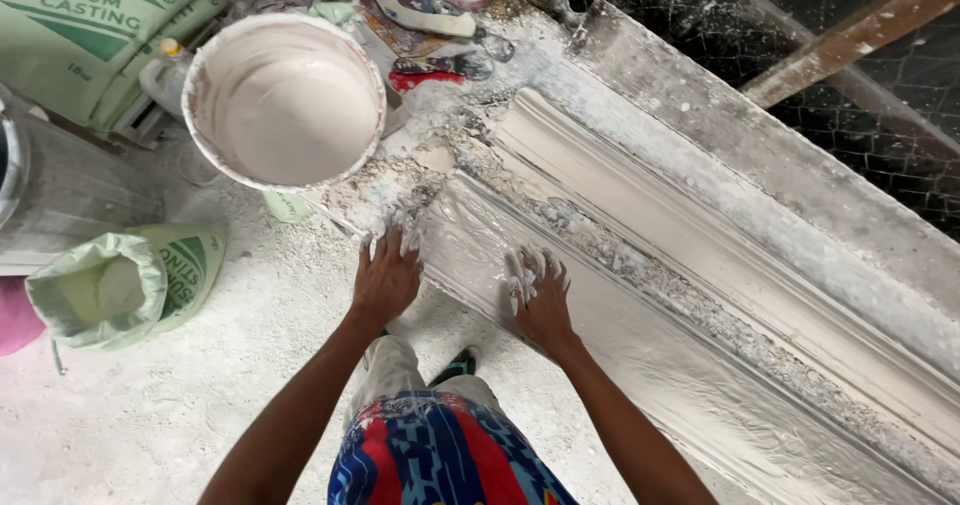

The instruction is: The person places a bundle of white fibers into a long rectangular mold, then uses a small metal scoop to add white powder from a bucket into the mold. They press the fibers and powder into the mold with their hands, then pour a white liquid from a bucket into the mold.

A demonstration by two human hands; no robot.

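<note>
Wet plaster lies glossy and smooth in the long cornice mould [620,325], crusted rough along its edges. The plastic bucket [285,100] holds matt, creamy plaster; the floor [180,415] is powdery white.

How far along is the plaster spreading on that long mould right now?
Done: wet plaster already coats the near channel of the long mould, with crusty lumps along its middle ridge. In hand: the left hand and right hand, both plaster-smeared, press flat on the mould's near end. Left: the bucket beside it holds plenty of plaster, and the far channel looks smooth but matte.
</note>
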